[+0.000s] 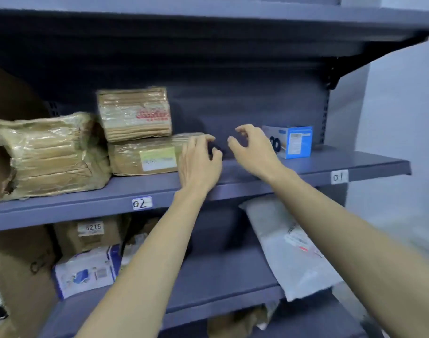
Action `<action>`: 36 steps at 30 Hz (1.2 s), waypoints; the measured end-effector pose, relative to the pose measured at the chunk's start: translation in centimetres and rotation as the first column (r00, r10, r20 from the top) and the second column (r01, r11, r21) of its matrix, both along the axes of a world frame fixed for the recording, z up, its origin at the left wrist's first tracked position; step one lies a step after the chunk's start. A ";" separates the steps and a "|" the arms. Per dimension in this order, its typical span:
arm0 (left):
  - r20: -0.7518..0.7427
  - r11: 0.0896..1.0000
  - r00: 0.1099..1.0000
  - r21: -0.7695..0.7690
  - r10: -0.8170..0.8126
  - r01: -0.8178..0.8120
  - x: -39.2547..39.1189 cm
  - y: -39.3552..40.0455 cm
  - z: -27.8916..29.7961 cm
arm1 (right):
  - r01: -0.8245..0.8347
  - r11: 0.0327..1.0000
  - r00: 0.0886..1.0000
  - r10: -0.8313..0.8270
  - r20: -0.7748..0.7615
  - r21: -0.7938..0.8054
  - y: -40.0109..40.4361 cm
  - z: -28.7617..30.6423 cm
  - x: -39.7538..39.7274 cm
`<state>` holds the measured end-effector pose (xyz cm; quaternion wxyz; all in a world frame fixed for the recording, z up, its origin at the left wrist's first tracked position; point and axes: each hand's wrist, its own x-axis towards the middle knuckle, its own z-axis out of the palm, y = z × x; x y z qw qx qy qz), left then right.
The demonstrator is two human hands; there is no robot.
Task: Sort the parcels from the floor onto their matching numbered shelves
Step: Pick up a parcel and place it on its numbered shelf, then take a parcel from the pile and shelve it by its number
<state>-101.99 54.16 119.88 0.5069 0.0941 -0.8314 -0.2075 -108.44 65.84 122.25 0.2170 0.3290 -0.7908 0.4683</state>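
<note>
Brown taped parcels sat on grey shelf, above "02" tag: flat one with pale label below, second parcel stacked on top, bulkier wrapped bundle at left. Blue-white box stood farther right, above "01" tag. Left hand lay against flat parcel's right end, fingers loosely bent, gripping nothing seen. Right hand hovered between parcels and box, fingers spread and curled, empty. White mailer bag leaned on shelf below.
</note>
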 end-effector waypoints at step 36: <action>0.920 0.749 0.113 0.230 -0.376 0.621 -23.9 60.4 -43.3 | 0.598 0.707 0.279 -0.624 0.730 0.376 64.8 -46.4 -10.4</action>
